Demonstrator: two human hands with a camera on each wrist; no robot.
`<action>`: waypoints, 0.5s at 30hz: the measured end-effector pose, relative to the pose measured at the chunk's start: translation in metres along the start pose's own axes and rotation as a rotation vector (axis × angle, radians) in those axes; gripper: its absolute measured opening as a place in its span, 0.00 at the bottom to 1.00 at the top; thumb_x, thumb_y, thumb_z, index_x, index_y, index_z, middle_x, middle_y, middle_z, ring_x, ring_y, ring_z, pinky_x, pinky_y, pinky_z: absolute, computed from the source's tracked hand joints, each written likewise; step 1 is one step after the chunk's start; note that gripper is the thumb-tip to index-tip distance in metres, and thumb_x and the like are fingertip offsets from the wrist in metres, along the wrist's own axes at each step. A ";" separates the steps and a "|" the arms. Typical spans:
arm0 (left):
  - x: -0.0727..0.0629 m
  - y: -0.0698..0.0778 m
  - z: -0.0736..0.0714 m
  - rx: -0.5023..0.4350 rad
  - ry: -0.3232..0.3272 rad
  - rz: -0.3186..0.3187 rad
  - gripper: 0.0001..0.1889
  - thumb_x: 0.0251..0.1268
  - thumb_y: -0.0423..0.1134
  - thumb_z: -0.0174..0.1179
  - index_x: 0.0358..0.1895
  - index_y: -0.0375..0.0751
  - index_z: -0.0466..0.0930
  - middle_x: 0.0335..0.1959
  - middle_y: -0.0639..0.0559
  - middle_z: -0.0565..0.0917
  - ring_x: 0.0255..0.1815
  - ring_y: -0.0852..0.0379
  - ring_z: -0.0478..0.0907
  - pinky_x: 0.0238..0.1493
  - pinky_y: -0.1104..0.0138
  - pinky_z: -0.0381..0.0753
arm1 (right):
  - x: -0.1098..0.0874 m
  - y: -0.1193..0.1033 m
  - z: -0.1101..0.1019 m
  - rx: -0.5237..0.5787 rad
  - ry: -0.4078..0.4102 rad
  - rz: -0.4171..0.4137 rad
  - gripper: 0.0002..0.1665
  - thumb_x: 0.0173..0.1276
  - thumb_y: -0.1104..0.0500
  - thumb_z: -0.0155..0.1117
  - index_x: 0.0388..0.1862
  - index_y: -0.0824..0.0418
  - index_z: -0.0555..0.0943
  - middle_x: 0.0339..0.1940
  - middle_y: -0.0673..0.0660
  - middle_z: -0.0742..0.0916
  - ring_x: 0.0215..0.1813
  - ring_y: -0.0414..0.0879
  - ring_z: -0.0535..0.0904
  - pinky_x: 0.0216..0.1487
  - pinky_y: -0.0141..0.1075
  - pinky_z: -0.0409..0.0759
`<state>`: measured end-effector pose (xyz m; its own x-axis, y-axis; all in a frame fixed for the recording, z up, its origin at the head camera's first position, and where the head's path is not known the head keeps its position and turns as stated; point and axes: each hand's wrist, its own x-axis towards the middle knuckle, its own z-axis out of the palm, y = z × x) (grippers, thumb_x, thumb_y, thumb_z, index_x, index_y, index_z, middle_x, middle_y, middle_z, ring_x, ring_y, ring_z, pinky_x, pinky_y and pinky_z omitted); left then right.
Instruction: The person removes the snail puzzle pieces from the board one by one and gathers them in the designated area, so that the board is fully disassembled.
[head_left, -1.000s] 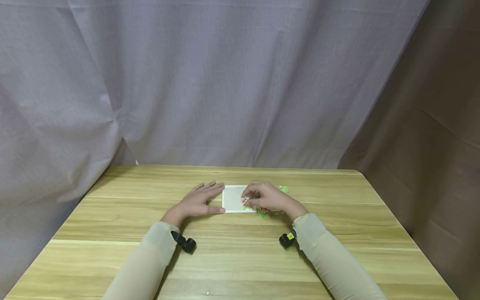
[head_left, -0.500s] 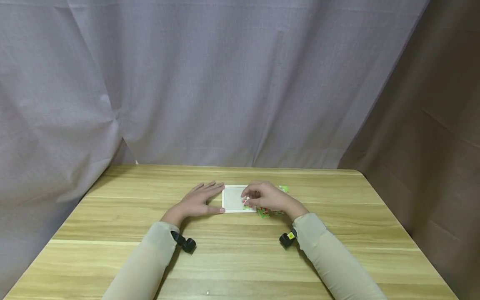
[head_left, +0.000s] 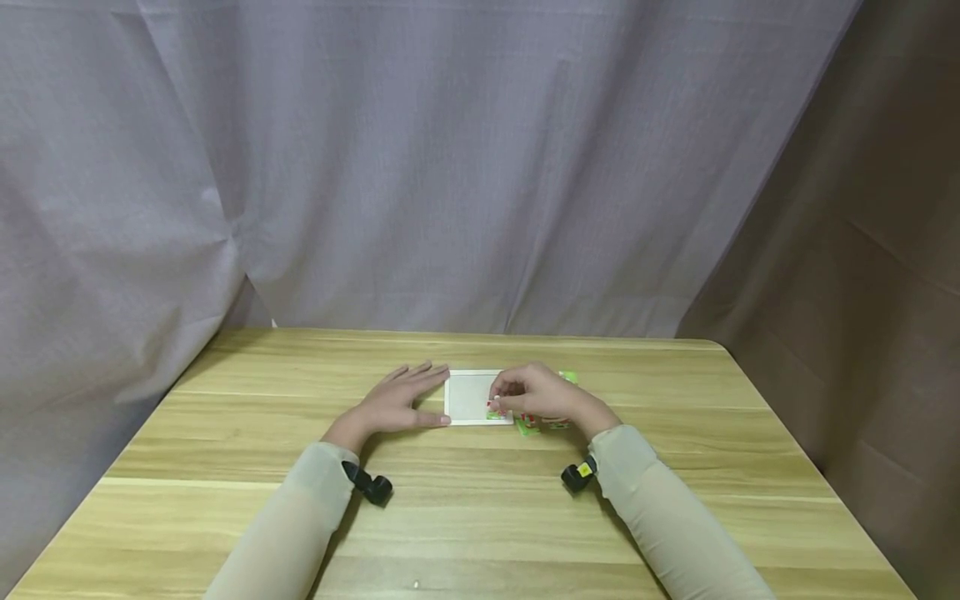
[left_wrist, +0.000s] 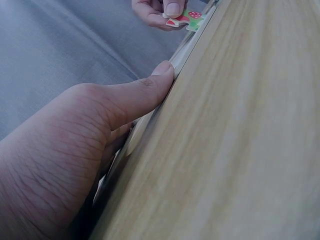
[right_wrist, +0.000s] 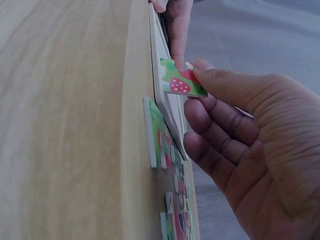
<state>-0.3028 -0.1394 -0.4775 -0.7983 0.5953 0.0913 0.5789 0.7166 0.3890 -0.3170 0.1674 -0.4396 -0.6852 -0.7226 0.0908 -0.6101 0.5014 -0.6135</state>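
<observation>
My left hand (head_left: pixel 401 402) lies at the left end of a white-framed puzzle board (head_left: pixel 467 396), fingers spread straight and thumb touching its near left corner. With thumb and fingers, my right hand (head_left: pixel 542 394) pinches a jigsaw piece (right_wrist: pixel 179 84), green with a red, white-dotted shape. The piece is over the board's near right corner, tilted in the right wrist view; whether its lower edge touches the board I cannot tell. In the left wrist view, the left thumb (left_wrist: pixel 145 95) rests against the board's edge.
Several loose jigsaw pieces lie on the wooden table (head_left: pixel 480 517) right of the board, such as a green one (head_left: pixel 528 426) and another green one (head_left: pixel 568 377) farther back. My right hand partly covers them. A grey curtain (head_left: pixel 450 167) hangs behind the table.
My right hand has shifted slightly to the right, still pinching the jigsaw piece, and more of the board shows. The left hand and the board have stayed in place.
</observation>
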 end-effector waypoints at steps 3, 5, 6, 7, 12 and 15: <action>0.000 0.000 0.000 -0.004 0.004 0.000 0.48 0.62 0.72 0.56 0.81 0.52 0.55 0.81 0.56 0.56 0.82 0.49 0.47 0.80 0.47 0.40 | 0.000 -0.002 0.000 0.007 -0.002 0.008 0.03 0.69 0.52 0.71 0.38 0.48 0.86 0.30 0.44 0.86 0.31 0.40 0.78 0.34 0.35 0.81; 0.000 0.001 0.000 -0.006 0.006 0.000 0.48 0.62 0.72 0.56 0.80 0.52 0.55 0.81 0.56 0.56 0.82 0.49 0.47 0.80 0.47 0.40 | -0.001 -0.002 -0.001 0.007 0.000 0.008 0.03 0.69 0.52 0.71 0.38 0.49 0.86 0.30 0.45 0.86 0.31 0.40 0.78 0.34 0.35 0.81; 0.000 0.001 0.000 -0.007 0.008 0.001 0.48 0.62 0.72 0.56 0.80 0.52 0.55 0.81 0.55 0.56 0.82 0.49 0.47 0.80 0.47 0.40 | 0.000 -0.003 -0.001 0.002 0.002 0.008 0.03 0.69 0.52 0.71 0.38 0.49 0.86 0.30 0.45 0.86 0.31 0.40 0.78 0.34 0.35 0.81; 0.000 0.001 0.000 -0.006 0.005 -0.001 0.48 0.62 0.72 0.56 0.80 0.52 0.55 0.81 0.56 0.56 0.82 0.49 0.47 0.80 0.47 0.40 | 0.000 -0.003 -0.001 -0.001 0.003 0.006 0.03 0.69 0.52 0.71 0.38 0.49 0.86 0.30 0.45 0.86 0.30 0.40 0.78 0.33 0.35 0.81; 0.001 -0.001 0.001 0.002 0.008 -0.002 0.49 0.61 0.73 0.56 0.81 0.53 0.55 0.81 0.56 0.56 0.82 0.50 0.47 0.80 0.48 0.40 | -0.001 -0.003 -0.002 -0.004 0.012 -0.011 0.04 0.68 0.52 0.71 0.39 0.49 0.86 0.32 0.43 0.87 0.34 0.40 0.80 0.37 0.34 0.82; 0.001 -0.002 0.002 0.006 0.009 -0.003 0.49 0.61 0.74 0.55 0.81 0.53 0.55 0.81 0.56 0.55 0.82 0.51 0.47 0.80 0.48 0.40 | -0.001 -0.004 -0.003 0.005 0.011 -0.030 0.04 0.68 0.52 0.71 0.39 0.50 0.86 0.33 0.43 0.87 0.36 0.40 0.82 0.40 0.35 0.84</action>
<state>-0.3041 -0.1395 -0.4797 -0.8017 0.5896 0.0980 0.5771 0.7211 0.3834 -0.3154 0.1673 -0.4352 -0.6709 -0.7321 0.1178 -0.6286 0.4771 -0.6142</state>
